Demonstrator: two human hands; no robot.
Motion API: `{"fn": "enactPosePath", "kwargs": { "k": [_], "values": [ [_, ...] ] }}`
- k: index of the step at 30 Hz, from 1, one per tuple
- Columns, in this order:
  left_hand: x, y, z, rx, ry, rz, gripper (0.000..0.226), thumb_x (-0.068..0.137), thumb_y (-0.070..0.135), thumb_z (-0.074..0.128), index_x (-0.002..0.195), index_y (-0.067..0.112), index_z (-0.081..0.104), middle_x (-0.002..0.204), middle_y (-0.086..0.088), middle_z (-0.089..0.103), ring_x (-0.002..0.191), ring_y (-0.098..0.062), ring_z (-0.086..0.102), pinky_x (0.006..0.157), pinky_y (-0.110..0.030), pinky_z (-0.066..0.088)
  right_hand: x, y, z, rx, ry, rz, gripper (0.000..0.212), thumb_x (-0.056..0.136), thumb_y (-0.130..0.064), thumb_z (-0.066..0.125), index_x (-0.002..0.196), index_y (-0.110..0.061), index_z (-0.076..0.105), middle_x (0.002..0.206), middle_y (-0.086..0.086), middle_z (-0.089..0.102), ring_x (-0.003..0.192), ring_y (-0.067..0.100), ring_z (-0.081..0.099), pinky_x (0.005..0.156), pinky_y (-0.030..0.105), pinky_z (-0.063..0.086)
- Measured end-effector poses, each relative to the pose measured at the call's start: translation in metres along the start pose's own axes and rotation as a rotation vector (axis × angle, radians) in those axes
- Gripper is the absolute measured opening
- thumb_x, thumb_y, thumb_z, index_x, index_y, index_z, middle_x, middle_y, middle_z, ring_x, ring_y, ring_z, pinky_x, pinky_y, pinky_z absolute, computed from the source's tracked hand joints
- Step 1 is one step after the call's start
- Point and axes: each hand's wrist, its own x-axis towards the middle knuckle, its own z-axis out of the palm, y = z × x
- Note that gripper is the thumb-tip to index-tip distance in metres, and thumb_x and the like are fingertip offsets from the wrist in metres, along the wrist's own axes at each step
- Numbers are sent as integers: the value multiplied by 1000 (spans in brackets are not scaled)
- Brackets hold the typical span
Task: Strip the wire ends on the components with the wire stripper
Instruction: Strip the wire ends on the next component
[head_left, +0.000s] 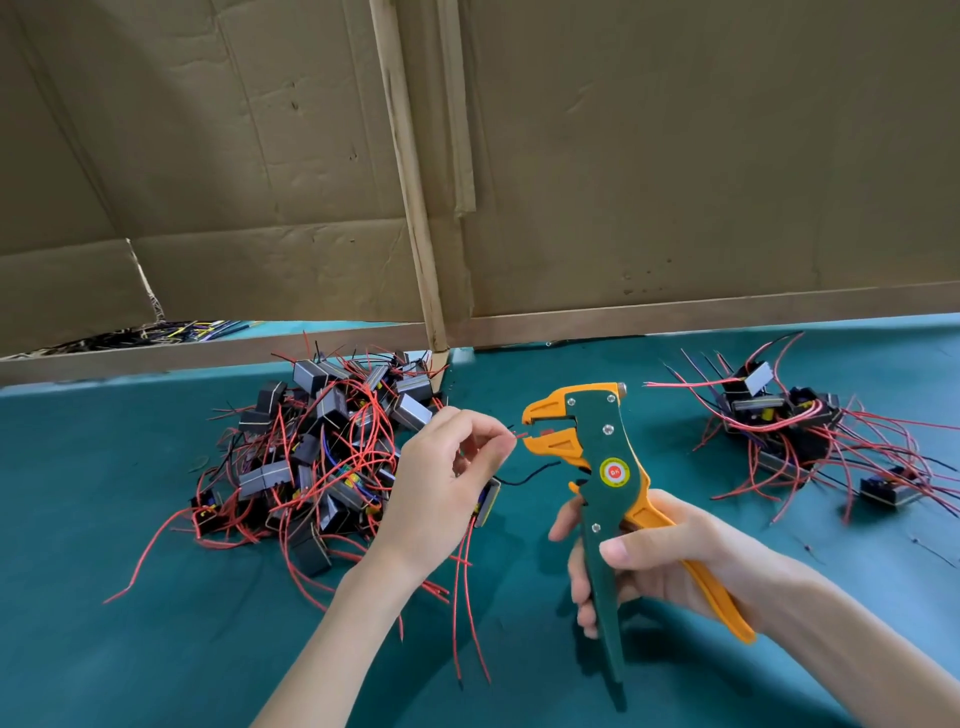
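Observation:
My right hand (660, 556) grips the handles of a green and orange wire stripper (597, 457), its jaws pointing left and standing apart. My left hand (447, 478) pinches a thin red wire end (519, 435) between thumb and forefinger, right at the jaw mouth. A small black component (487, 503) sits in the same hand's palm, with red wires hanging below it and a black wire trailing to the right.
A big pile of black components with red wires (322, 457) lies left of my hands on the green table (156, 649). A smaller pile (784, 421) lies at the right. Cardboard walls (675, 182) with wooden strips close the back.

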Motion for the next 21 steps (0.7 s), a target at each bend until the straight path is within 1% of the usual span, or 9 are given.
{"fn": "enactPosePath", "kwargs": {
  "k": [3,7,8,10,12,14,16,19,21],
  "values": [
    [-2,2,2,-33,7,-4,7,91,20,63,86,20,68,87,3,62,80,-12,57,74,-23,46,-1,0,-1,-8,0,-16,31,80,-15,67,109,-5,65,87,24,66,79,39,67,76,47,55],
    [-3,6,6,-96,36,-8,8,91,20,62,84,20,67,82,4,61,72,-6,54,69,-15,41,-3,-2,-4,-31,18,-24,31,80,-16,69,108,-5,64,88,24,65,79,39,66,77,48,54],
    [-4,7,7,-118,49,-9,9,90,19,63,83,21,67,81,4,61,70,-5,53,68,-15,40,-3,-3,-4,-39,31,-24,31,79,-16,70,107,-5,64,87,24,66,78,40,66,77,48,54],
    [-4,8,7,-146,72,-7,10,90,19,63,82,23,66,81,4,61,70,-9,56,67,-19,43,-4,-3,-3,-64,70,-19,29,77,-16,71,104,-6,66,87,24,66,77,40,67,75,45,55],
    [-4,9,7,-127,91,20,11,91,18,63,82,23,66,81,4,60,71,-12,58,68,-21,44,-4,-2,-3,-92,109,-16,30,75,-16,73,103,-6,67,87,25,66,79,41,67,76,45,55],
    [-4,11,7,-87,115,59,11,91,15,62,82,21,66,80,5,58,71,-10,55,67,-15,41,-3,0,-2,-109,133,-16,31,75,-17,74,103,-5,66,87,26,66,80,41,66,77,45,55],
    [-5,13,6,-60,128,91,13,91,13,62,82,21,65,80,3,57,71,-9,53,68,-12,39,-3,0,0,-117,148,-14,29,76,-15,73,102,-4,66,87,26,66,79,41,66,76,45,56],
    [-6,16,6,-33,154,144,13,92,13,62,82,21,64,81,1,57,71,-11,52,67,-12,38,-4,0,2,-118,166,-9,24,75,-11,73,97,-3,66,85,24,66,78,39,67,74,43,56],
    [-7,19,6,-26,176,185,10,91,16,61,82,21,64,81,2,56,71,-13,53,65,-14,40,-4,1,3,-133,183,-8,25,73,-10,74,95,-2,65,83,22,67,78,37,68,73,40,56]
  ]
}}
